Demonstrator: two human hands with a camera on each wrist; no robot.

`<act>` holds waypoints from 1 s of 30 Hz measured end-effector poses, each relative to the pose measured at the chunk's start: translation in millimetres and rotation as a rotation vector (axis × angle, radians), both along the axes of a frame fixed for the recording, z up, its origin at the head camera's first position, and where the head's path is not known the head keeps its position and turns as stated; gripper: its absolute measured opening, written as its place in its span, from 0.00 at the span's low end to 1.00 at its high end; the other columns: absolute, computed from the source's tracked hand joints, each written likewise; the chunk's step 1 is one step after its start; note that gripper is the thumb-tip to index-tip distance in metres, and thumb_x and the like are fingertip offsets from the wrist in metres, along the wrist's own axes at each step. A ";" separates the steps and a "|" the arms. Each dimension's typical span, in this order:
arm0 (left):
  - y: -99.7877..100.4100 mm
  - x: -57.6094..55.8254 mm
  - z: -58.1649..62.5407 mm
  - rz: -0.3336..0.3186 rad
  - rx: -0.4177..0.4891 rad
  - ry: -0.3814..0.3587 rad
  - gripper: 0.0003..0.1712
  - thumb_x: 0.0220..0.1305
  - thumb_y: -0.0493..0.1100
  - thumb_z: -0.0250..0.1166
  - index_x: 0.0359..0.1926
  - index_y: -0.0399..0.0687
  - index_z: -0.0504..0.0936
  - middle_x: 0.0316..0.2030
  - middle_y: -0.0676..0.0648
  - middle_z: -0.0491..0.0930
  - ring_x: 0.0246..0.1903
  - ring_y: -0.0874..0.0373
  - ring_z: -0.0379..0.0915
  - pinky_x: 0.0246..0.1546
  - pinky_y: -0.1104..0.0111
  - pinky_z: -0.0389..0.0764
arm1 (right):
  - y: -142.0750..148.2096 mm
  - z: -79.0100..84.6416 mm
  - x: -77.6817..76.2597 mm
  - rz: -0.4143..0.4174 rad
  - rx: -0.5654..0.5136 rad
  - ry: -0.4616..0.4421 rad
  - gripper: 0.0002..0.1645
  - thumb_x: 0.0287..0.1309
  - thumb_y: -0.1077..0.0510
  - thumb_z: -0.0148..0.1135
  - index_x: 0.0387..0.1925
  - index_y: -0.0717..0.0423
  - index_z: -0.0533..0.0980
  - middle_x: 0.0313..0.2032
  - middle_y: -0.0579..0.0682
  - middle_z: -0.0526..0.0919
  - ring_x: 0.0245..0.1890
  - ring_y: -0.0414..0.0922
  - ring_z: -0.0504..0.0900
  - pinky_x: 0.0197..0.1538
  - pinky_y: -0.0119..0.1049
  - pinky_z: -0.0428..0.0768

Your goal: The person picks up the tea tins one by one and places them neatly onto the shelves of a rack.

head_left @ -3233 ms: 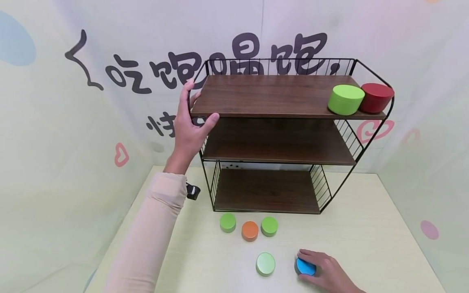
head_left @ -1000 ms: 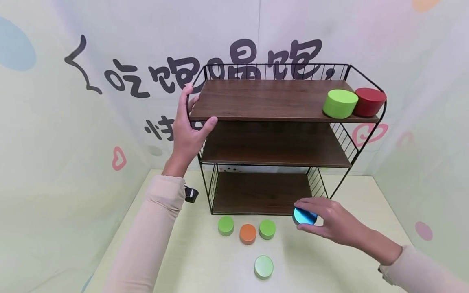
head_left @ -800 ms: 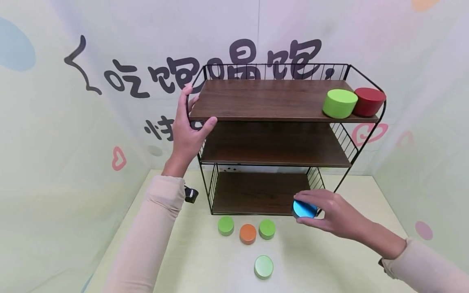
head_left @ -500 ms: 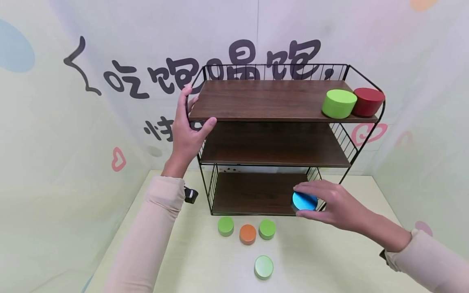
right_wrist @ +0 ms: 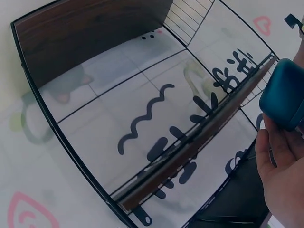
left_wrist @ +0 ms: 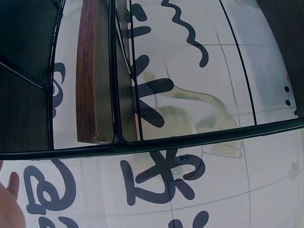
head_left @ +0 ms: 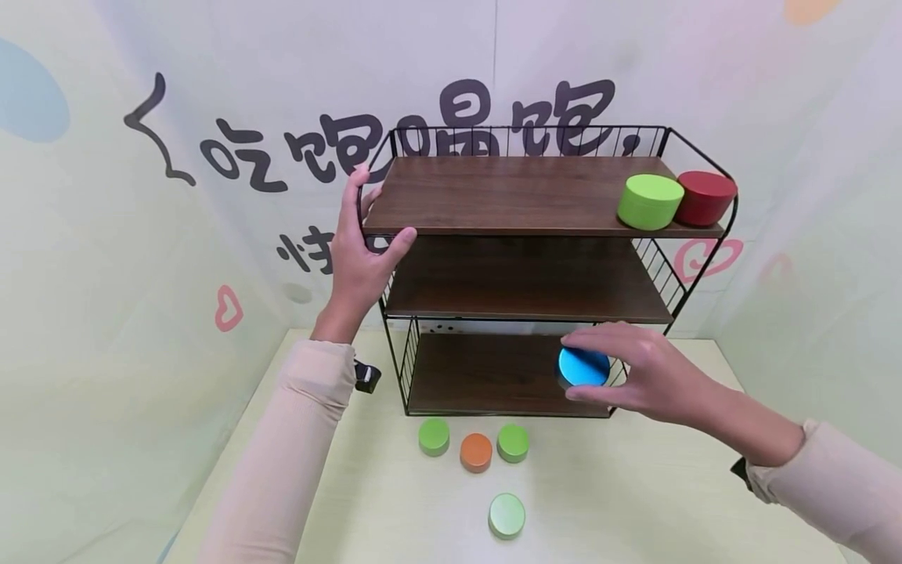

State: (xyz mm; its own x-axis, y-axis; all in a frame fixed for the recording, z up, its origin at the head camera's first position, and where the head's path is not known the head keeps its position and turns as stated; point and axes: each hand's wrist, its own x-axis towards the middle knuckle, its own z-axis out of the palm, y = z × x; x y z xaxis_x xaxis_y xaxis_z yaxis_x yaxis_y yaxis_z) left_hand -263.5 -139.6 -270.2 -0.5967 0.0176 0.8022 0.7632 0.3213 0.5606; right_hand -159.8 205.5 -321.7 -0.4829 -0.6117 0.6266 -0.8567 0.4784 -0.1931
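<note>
A black wire rack with three dark wooden shelves (head_left: 521, 196) stands on the pale table. My left hand (head_left: 359, 251) grips its upper left side, thumb over the top shelf's front edge and fingers around the side wire. Between the thumb and fingers of my right hand (head_left: 655, 376) is a small round blue tin (head_left: 583, 366), raised in front of the bottom shelf's right end. The right wrist view has the tin (right_wrist: 282, 97) at the right edge, the fingers beneath it. Dark frame bars (left_wrist: 142, 146) cross the left wrist view.
On the top shelf's right end, a larger green tin (head_left: 650, 202) sits beside a red tin (head_left: 706, 197). Before the rack lie two small green tins (head_left: 434, 436) (head_left: 513, 443), an orange tin (head_left: 476, 452) and a pale green tin (head_left: 506, 515). A printed backdrop (head_left: 550, 47) closes the back.
My right hand has picked the blue tin up off the table and carried it forward and upward, to the bottom shelf's right side. My left hand keeps its hold on the rack.
</note>
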 end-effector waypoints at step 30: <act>-0.2 0.4 1.2 -0.005 0.003 -0.009 0.45 0.56 0.39 0.68 0.71 0.34 0.58 0.67 0.39 0.69 0.66 0.46 0.67 0.56 0.64 0.69 | -9.4 100.0 -26.3 -0.031 -0.022 0.255 0.46 0.53 0.27 0.61 0.48 0.65 0.83 0.44 0.57 0.87 0.43 0.54 0.86 0.54 0.16 0.68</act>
